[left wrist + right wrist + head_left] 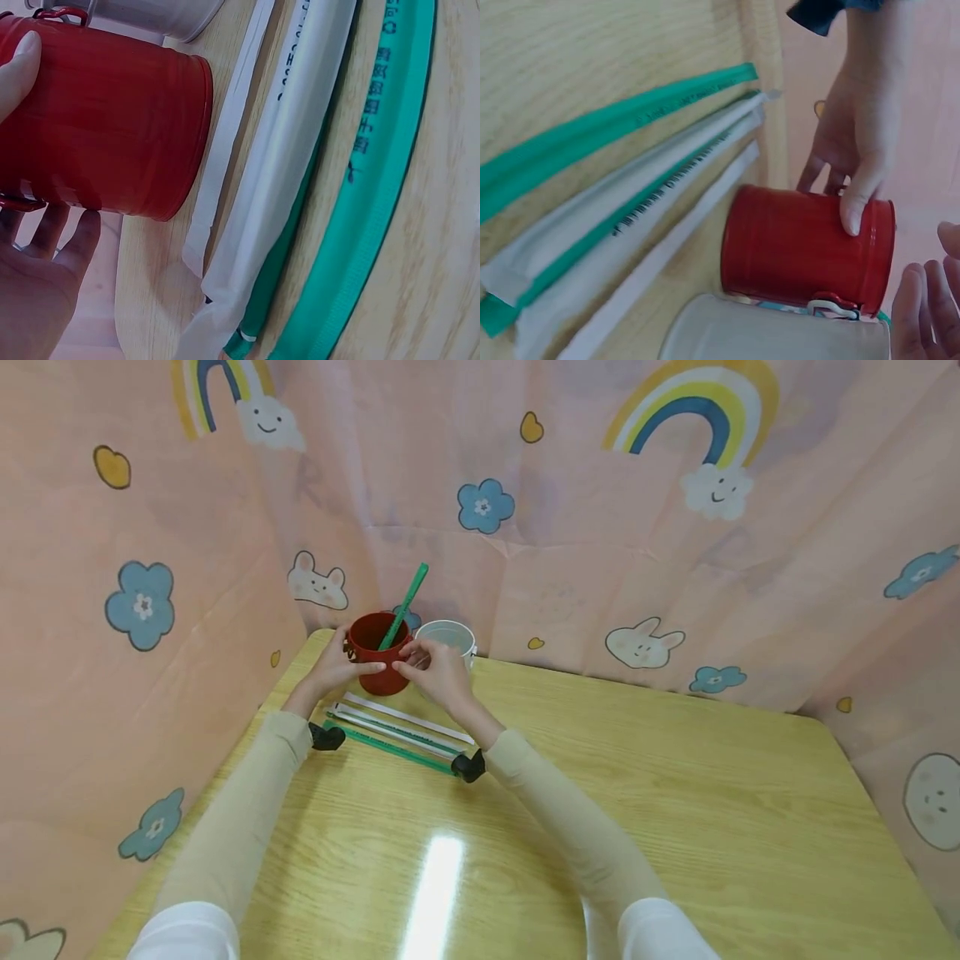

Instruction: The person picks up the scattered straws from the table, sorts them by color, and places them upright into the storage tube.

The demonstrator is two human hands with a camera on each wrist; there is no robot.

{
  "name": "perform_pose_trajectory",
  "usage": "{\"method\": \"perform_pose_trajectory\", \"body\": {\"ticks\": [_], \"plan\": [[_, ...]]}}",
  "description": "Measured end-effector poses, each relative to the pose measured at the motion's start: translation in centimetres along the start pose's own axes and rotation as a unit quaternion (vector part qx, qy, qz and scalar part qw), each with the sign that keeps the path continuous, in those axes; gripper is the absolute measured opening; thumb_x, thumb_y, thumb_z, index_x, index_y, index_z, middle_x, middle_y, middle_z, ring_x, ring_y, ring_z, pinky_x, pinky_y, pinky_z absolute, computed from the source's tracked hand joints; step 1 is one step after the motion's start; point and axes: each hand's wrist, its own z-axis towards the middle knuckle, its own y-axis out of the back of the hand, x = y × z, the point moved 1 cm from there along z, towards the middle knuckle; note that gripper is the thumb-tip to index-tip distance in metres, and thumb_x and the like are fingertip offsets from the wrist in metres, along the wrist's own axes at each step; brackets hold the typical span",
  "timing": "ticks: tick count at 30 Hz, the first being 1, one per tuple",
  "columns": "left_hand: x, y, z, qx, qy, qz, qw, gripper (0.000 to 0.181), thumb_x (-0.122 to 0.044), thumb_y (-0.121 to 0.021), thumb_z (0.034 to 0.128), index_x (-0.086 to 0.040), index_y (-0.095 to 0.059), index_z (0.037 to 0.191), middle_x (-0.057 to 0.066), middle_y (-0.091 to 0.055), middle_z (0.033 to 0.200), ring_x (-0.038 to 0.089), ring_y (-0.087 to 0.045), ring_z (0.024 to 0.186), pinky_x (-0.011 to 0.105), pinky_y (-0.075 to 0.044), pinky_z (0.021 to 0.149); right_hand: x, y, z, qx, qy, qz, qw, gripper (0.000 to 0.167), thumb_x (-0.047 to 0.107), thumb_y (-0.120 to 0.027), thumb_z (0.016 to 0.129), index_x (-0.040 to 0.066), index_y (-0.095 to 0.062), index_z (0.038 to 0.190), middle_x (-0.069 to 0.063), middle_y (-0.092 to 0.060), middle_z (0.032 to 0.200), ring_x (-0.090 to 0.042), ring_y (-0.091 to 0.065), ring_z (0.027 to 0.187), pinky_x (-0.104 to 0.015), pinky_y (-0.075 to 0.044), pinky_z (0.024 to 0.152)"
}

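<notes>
Left fingers (82, 240) grip the red bucket (382, 683); right fingers (909, 300), loosely parted beside its rim, hold nothing visible. Judged step: loading, one green straw (404, 606) leaning inside; next calls for taking another wrapped straw (390, 748) nearside of the fingers

Red bucket (384, 680), white bucket (780, 331), black-lettered green strip (375, 202), pink rainbow-print backdrop (570, 518)

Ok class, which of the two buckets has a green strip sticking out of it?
The red bucket: a green strip leans up past its rim; none shows above the white bucket.
</notes>
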Motion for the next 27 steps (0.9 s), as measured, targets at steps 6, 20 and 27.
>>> {"method": "perform_pose_trajectory", "body": {"ticks": [6,20,27], "plan": [[0.3,0.0,0.1,-0.001,-0.004,-0.005,1.0000,0.084,-0.011,-0.071,0.0858,-0.004,-0.015,0.149,0.020,-0.028,0.151,0.038,-0.032,0.136,0.056,-0.033,0.111,-0.4,-0.5,-1.3,0.079,-0.010,0.026,0.9965,0.026,0.021,-0.074,0.085,0.005,-0.067,0.104,-0.009,-0.071,0.091,-0.019,-0.066,0.082,-0.021,-0.054,0.074],[0.3,0.2,0.1,0.000,0.006,0.003,1.0000,0.085,-0.012,-0.071,0.0853,-0.004,-0.015,0.148,0.020,-0.028,0.151,0.038,-0.031,0.137,0.056,-0.033,0.111,-2.1,-1.9,-3.3,0.172,-0.026,0.058,0.9831,0.033,0.013,-0.078,0.080,-0.002,-0.066,0.108,-0.014,-0.071,0.095,-0.020,-0.067,0.083,-0.021,-0.056,0.071],[0.1,0.0,0.2,-0.002,0.012,-0.003,0.9999,0.083,-0.012,-0.071,0.0857,-0.005,-0.016,0.148,0.019,-0.029,0.152,0.038,-0.030,0.139,0.055,-0.032,0.112,-2.0,-2.3,-4.3,0.220,-0.036,0.054,0.9733,0.033,0.015,-0.077,0.081,0.001,-0.066,0.109,-0.012,-0.072,0.096,-0.017,-0.067,0.083,-0.020,-0.054,0.066]]}}
